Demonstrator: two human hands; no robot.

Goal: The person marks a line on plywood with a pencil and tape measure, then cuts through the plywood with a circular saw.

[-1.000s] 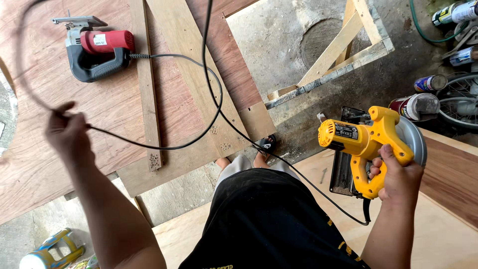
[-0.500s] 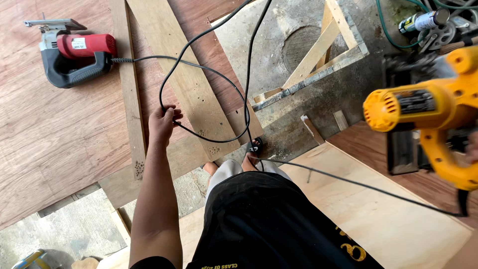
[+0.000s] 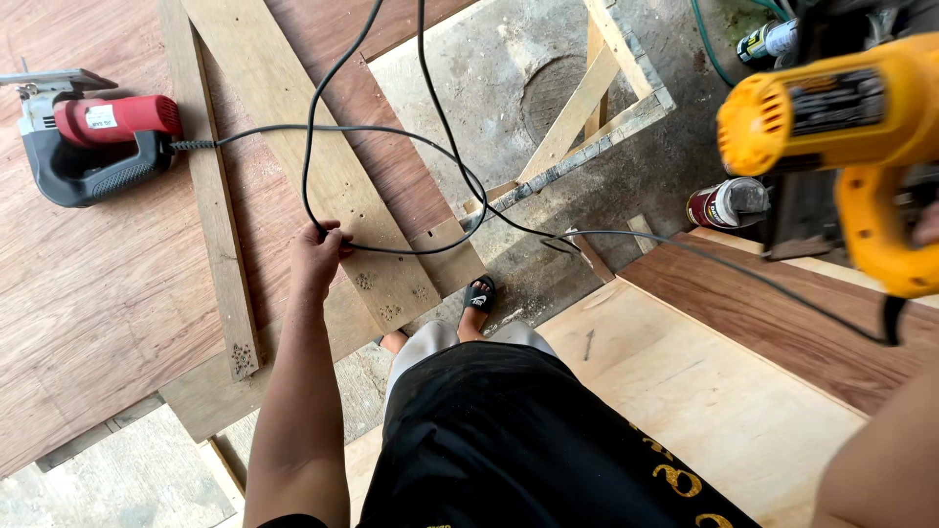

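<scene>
Pinching the black cord [image 3: 391, 247] in my left hand [image 3: 315, 256], I keep it looped above the pale planks [image 3: 293, 127], arm stretched straight down. My right hand [image 3: 924, 227] is mostly out of frame on the yellow saw [image 3: 841, 127]; its grip I cannot tell. A capped can [image 3: 726, 203] stands upright nearby, contents hidden. The red jigsaw [image 3: 93, 147] lies on plywood.
</scene>
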